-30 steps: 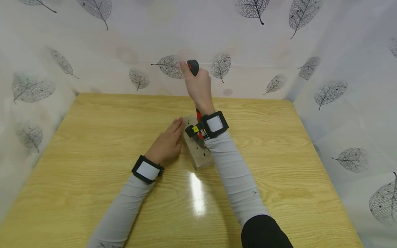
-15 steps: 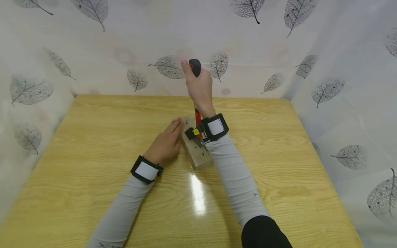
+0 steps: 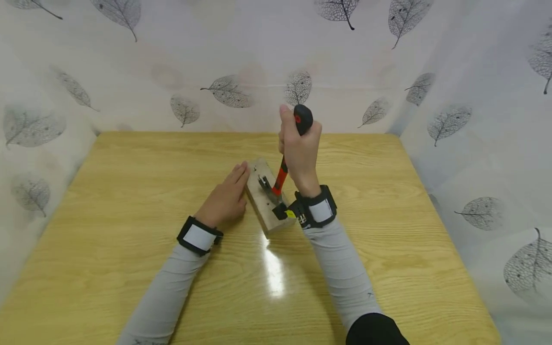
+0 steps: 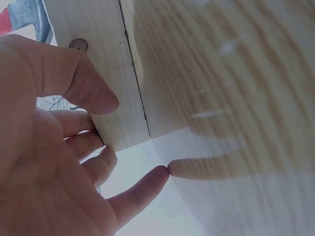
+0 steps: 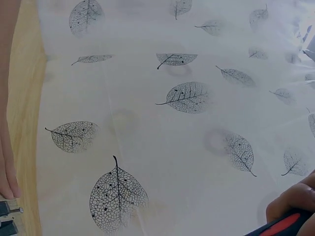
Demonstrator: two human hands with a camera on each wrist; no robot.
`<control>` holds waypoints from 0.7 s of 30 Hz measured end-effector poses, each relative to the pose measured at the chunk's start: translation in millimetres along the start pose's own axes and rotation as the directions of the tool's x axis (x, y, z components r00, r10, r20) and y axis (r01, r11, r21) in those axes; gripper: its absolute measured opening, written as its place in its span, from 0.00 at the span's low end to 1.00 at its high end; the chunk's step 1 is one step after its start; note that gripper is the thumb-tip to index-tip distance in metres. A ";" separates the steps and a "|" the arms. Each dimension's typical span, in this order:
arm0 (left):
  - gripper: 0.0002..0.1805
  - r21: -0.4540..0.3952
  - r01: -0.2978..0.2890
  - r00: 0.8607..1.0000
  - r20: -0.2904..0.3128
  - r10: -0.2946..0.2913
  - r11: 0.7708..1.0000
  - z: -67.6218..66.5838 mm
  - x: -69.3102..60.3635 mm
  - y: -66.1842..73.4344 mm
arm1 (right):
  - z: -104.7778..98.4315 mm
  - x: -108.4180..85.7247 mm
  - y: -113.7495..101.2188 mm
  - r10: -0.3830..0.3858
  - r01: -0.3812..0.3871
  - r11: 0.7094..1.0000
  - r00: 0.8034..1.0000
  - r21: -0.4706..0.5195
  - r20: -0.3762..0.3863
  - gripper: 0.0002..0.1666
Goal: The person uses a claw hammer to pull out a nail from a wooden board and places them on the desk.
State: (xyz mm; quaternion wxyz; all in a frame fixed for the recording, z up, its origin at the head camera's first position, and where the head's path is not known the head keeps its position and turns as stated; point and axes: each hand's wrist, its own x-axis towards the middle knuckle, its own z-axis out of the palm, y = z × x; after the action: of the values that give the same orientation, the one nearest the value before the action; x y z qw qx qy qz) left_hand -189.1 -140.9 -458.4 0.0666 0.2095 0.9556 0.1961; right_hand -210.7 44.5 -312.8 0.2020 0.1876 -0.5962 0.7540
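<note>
A wooden block lies slantwise on the table. My left hand rests along its left side, fingers nearly straight; in the left wrist view the thumb of that hand is against the block. My right hand grips the black-and-red handle of a claw hammer, tilted to the right, its head down on the block. Between the dark claws a nail shows in the right wrist view, where curled fingers of the right hand hold the handle.
The wood-grain table stands against a pale leaf-print curtain, which also hangs along both sides. A few small dark spots or holes mark the block's top. Each wrist wears a black strap.
My right hand has moved right and nearer my body, tipping the hammer handle rightward. More of the hammer head and block top shows. The left hand stays against the block.
</note>
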 end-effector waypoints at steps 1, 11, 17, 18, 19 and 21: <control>0.44 0.000 0.000 1.000 0.000 0.000 1.000 -0.7 0.5 0.2 | -0.7 -2.0 -1.7 -0.020 0.020 1.000 1.000 0.002 0.007 0.24; 0.43 0.004 -0.024 1.000 -0.017 0.024 1.000 -4.7 -2.1 3.8 | -19.3 -16.1 -14.8 -0.136 0.145 0.977 0.989 0.154 -0.062 0.22; 0.45 -0.014 -0.041 0.999 -0.001 0.041 0.999 -4.3 -0.3 0.9 | -32.7 -23.4 -24.9 -0.158 0.178 0.959 0.982 0.222 -0.105 0.27; 0.44 -0.025 -0.038 0.999 0.001 0.038 0.999 -4.1 0.1 -0.6 | -33.9 -24.8 -26.5 -0.161 0.181 0.956 0.982 0.230 -0.100 0.28; 0.43 -0.041 -0.039 0.999 -0.004 0.039 0.998 -4.3 0.8 -2.1 | -34.6 -26.1 -27.9 -0.166 0.185 0.953 0.981 0.240 -0.097 0.28; 0.39 -0.092 -0.063 0.996 -0.068 0.057 0.994 -5.8 1.5 -2.6 | -35.3 -28.8 -29.9 -0.174 0.191 0.947 0.981 0.259 -0.087 0.28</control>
State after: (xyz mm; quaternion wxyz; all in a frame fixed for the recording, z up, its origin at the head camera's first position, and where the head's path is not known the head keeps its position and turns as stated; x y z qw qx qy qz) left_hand -192.6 -144.4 -454.2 0.0395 0.2282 0.9403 0.2496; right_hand -172.0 82.8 -310.9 0.2625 0.2434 -0.4632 0.8107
